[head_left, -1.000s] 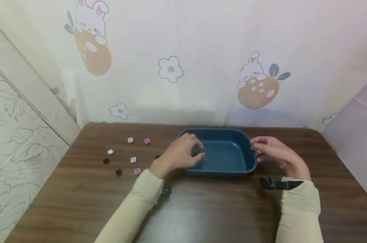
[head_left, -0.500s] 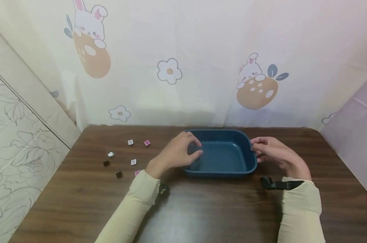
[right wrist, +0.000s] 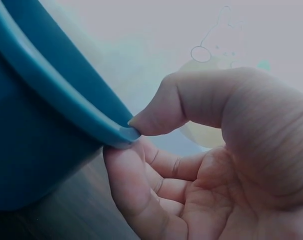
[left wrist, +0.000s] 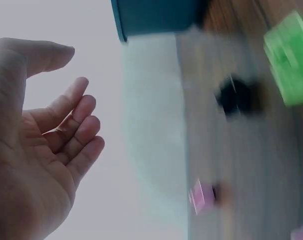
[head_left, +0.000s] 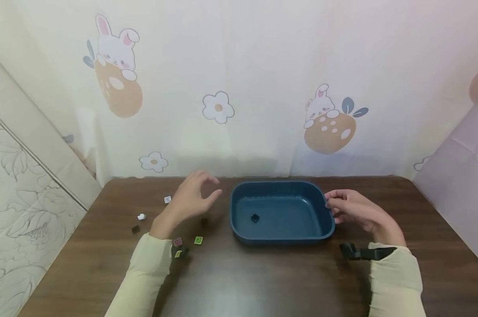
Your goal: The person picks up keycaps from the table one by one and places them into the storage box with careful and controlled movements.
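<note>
My left hand (head_left: 191, 196) hovers left of a dark blue plastic tub (head_left: 282, 241), its thumb and fingers spread apart with nothing between them. One small black square piece (head_left: 255, 218) lies on the tub's floor. With thumb and forefinger my right hand (head_left: 358, 209) pinches the tub's right rim, seen close up in the right wrist view (right wrist: 124, 134). Below the left hand are small square pieces on the table: a green one (head_left: 198, 240), a pink one (head_left: 177, 241) and a dark one (head_left: 204, 221). The left wrist view shows a green piece (left wrist: 291, 60) and a black one (left wrist: 235, 96), blurred.
More small pieces lie at the left: white ones (head_left: 167, 199) (head_left: 141, 216), a black one (head_left: 135, 229), and a yellow-green one (head_left: 178, 254) by the left cuff. The brown wooden table (head_left: 282, 281) ends at a patterned curtain (head_left: 255, 132) behind the tub.
My left hand has moved left, away from over the tub. A black piece now shows on the tub's floor. The right hand keeps its pinch on the rim, and the head view has tilted up slightly.
</note>
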